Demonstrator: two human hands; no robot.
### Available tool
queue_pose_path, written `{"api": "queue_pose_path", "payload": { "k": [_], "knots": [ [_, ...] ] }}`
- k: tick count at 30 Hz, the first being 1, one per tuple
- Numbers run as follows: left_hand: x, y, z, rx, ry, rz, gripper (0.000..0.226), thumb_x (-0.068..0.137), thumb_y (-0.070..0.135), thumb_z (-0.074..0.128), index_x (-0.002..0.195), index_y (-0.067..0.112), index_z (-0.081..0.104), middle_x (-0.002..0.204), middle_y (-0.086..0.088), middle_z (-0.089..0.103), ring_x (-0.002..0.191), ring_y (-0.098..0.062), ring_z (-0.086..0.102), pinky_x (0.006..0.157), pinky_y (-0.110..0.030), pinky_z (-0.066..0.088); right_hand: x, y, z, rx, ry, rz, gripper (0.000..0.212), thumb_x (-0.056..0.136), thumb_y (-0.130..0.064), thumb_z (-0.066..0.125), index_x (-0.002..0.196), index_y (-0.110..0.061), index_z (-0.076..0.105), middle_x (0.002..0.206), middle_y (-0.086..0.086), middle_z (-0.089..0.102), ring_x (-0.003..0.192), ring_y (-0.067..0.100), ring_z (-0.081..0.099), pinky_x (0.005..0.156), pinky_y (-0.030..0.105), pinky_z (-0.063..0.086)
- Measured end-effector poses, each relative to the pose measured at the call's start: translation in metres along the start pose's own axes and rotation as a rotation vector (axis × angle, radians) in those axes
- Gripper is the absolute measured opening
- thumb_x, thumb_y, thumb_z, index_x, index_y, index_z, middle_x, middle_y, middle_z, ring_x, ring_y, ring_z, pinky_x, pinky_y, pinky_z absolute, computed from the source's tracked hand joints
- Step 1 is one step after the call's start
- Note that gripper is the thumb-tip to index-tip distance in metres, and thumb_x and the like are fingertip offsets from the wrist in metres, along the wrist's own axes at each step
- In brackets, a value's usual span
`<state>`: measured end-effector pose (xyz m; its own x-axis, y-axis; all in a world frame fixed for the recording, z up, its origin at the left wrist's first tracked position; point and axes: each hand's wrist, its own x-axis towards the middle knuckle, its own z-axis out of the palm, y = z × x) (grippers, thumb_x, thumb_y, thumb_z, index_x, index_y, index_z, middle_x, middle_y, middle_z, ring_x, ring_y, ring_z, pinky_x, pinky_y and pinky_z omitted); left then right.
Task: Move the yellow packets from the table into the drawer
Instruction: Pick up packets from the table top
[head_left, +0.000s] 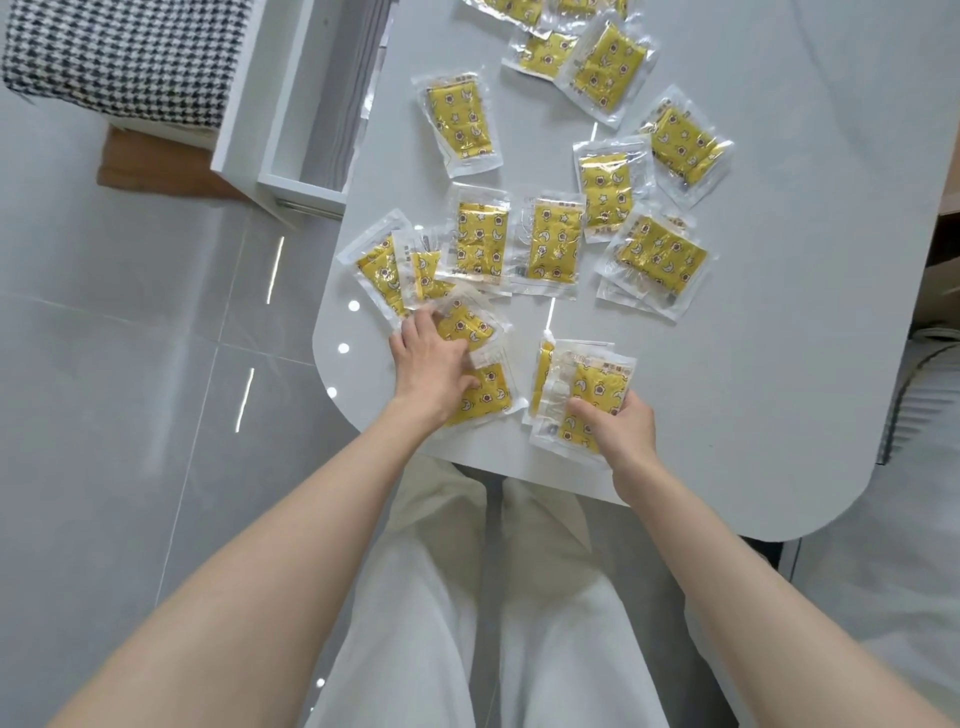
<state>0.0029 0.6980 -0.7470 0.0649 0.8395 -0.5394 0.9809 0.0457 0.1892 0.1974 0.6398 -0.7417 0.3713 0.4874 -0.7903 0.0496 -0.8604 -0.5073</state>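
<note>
Your right grip (621, 423) clasps a packet stack (597, 379); left grip (428, 358) presses flat on loose packets (485, 395) (gathering, seemingly); next, carry all to the drawer (311, 130).

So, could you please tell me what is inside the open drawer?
The drawer shows only bare white floor, no yellow packets. The table overhangs one side, hiding that part.

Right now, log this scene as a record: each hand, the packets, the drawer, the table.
left hand: on overlapping packets near the table's left edge; grip unclear
right hand: holds a stack of packets, thumb on top
loose packets: many, scattered, some overlapping
drawer: open, left of table; no packets visible inside
table: white, rounded corners
</note>
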Motion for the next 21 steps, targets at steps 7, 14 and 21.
{"api": "queue_pose_path", "payload": {
  "k": [7,14,21],
  "knots": [
    [0.013,-0.005,-0.005,-0.017,-0.099,-0.003,0.045,0.076,0.049,0.071,0.113,0.024,0.066,0.121,-0.01,0.039,0.118,-0.03,0.036,0.106,-0.039,0.027,0.004,0.009,0.008,0.096,0.039,0.063,0.031,0.079,-0.014,0.074,0.109,-0.015,0.064,0.103,0.003,0.07,0.096,0.022,0.067,0.09,0.04,0.054],
    [-0.011,-0.01,0.005,-0.376,-0.13,0.082,0.02,0.083,0.023,0.069,0.078,0.016,0.051,0.094,-0.005,0.052,0.09,-0.027,0.054,0.07,-0.029,0.036,-0.002,0.011,0.01,0.123,0.0,0.065,0.027,0.08,-0.014,0.074,0.104,-0.017,0.062,0.098,0.0,0.068,0.089,0.018,0.065,0.078,0.031,0.051],
    [-0.086,0.009,-0.026,-0.854,-0.01,-0.181,0.026,0.087,0.023,0.064,0.071,0.017,0.044,0.075,0.003,0.055,0.075,-0.017,0.053,0.063,-0.029,0.039,-0.055,-0.026,-0.038,0.021,-0.128,-0.05,0.028,0.082,-0.016,0.073,0.108,-0.014,0.064,0.101,0.001,0.07,0.09,0.017,0.066,0.074,0.026,0.051]
  ]
}}
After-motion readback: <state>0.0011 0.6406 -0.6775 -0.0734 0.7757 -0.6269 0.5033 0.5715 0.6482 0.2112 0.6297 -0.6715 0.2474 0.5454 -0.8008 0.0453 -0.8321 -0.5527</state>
